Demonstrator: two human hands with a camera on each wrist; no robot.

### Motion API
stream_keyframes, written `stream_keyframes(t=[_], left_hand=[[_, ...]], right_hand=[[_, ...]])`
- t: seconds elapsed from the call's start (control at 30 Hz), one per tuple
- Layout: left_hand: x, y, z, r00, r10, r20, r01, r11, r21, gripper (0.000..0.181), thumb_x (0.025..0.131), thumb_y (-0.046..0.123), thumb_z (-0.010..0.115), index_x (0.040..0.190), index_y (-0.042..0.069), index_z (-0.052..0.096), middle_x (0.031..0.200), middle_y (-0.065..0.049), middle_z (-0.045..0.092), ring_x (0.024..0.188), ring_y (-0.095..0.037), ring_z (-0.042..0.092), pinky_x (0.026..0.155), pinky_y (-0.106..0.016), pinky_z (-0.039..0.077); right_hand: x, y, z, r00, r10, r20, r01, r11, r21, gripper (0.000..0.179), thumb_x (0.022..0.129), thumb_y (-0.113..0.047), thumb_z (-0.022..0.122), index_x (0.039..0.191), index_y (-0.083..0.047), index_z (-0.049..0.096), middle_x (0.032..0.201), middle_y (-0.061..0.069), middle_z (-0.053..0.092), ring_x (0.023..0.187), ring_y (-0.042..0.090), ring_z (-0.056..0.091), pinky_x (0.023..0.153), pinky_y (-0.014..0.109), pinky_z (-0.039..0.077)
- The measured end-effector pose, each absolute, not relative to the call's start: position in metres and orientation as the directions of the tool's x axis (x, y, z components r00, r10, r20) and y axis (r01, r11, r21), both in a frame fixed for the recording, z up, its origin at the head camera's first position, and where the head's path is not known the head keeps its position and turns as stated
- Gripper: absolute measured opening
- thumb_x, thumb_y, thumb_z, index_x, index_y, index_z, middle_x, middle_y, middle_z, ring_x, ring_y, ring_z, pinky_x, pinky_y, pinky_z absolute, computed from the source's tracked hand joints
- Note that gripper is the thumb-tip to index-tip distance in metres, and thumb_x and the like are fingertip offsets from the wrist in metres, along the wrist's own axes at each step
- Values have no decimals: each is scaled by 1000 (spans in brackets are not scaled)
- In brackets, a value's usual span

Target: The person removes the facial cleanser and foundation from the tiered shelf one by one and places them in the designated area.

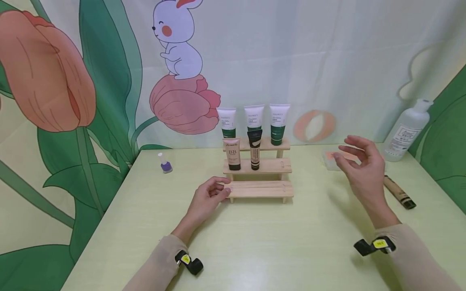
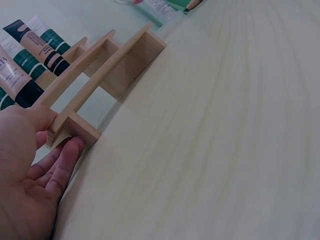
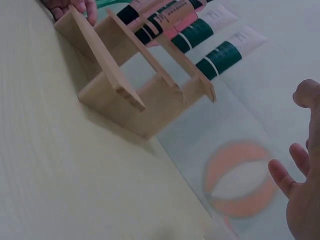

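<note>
Pale cloth point(image 1: 262, 60) hangs across the top. At the upper left, it shows a big orange tulip point(image 1: 47, 76) with green leaves point(image 1: 105, 52). Left of the top middle, a drawn bunny point(image 1: 182, 60) sits on a pink flower point(image 1: 180, 107). A light yellow-green table point(image 1: 262, 246), a bit shiny, fills the bottom.

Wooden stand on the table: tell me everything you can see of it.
The wooden stand looks like pale, plain wood, with three stepped shelves rising toward the backdrop and side panels underneath. It stands upright on the table, near the back edge. Three white-and-green tubes stand on the top shelf and two other tubes on the middle shelf. The left hand grips the left end of the lowest shelf.
</note>
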State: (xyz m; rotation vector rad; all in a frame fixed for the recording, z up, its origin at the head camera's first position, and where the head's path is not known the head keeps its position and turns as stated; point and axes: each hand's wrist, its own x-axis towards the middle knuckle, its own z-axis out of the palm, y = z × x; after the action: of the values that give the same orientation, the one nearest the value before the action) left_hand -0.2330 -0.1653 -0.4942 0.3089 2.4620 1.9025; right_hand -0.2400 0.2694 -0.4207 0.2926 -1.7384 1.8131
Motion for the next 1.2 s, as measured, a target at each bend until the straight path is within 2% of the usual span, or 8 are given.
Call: stream_keyframes(t=[0.13, 0.4, 0.6, 0.7, 0.83, 1.2], left_hand=[[-233, -166, -494, -981, 165, 105, 143, 238, 961, 26, 108, 16, 77, 134, 16, 76, 108, -13, 75, 91, -27, 76, 77, -26, 62], [-233, -165, -493, -982, 159, 103, 141, 248, 958, 25, 108, 17, 77, 133, 17, 76, 108, -12, 76, 90, -26, 75, 75, -26, 60], [-233, -165, -492, -982, 157, 101, 138, 241, 961, 25, 107, 15, 77, 132, 17, 76, 108, -12, 76, 90, -25, 75, 73, -25, 58], [-233, -165, -492, -982, 160, 102, 138, 235, 962, 25, 107, 15, 77, 132, 16, 76, 108, -13, 76, 89, -25, 75, 74, -25, 59], [-233, -165, -491, -982, 160, 105, 141, 236, 961, 25, 107, 15, 77, 132, 16, 76, 108, -13, 76, 89, -25, 75, 74, -25, 59], [-234, -166, -495, -982, 160, 102, 139, 240, 961, 25, 107, 18, 78, 132, 17, 76, 107, -12, 75, 89, -26, 74, 74, -26, 58]], right_hand=[[-248, 238, -415, -791, 204, 576, -588, 3, -809, 55, 91, 14, 82, 143, 4, 66, 134, 10, 69, 117, 24, 75, 86, 20, 63], [-258, 179, -410, -799, 93, 594, -585, 109, -804, 55, 97, 4, 83, 147, -3, 62, 137, 4, 66, 120, 26, 71, 93, 23, 63], [-262, 142, -408, -815, 27, 579, -578, 50, -815, 56, 96, 3, 83, 147, -1, 60, 139, 17, 64, 124, 41, 68, 95, 27, 63], [-265, 129, -409, -822, -1, 570, -570, 22, -821, 57, 96, 5, 84, 147, 2, 59, 138, 15, 64, 123, 41, 68, 95, 29, 64], [-269, 115, -412, -834, -33, 551, -552, 9, -834, 58, 95, 4, 85, 146, -1, 60, 137, 9, 64, 123, 36, 68, 97, 32, 64], [-273, 92, -425, -848, -60, 527, -530, 100, -842, 59, 95, -4, 90, 145, -9, 61, 136, 8, 68, 120, 25, 69, 99, 46, 64]])
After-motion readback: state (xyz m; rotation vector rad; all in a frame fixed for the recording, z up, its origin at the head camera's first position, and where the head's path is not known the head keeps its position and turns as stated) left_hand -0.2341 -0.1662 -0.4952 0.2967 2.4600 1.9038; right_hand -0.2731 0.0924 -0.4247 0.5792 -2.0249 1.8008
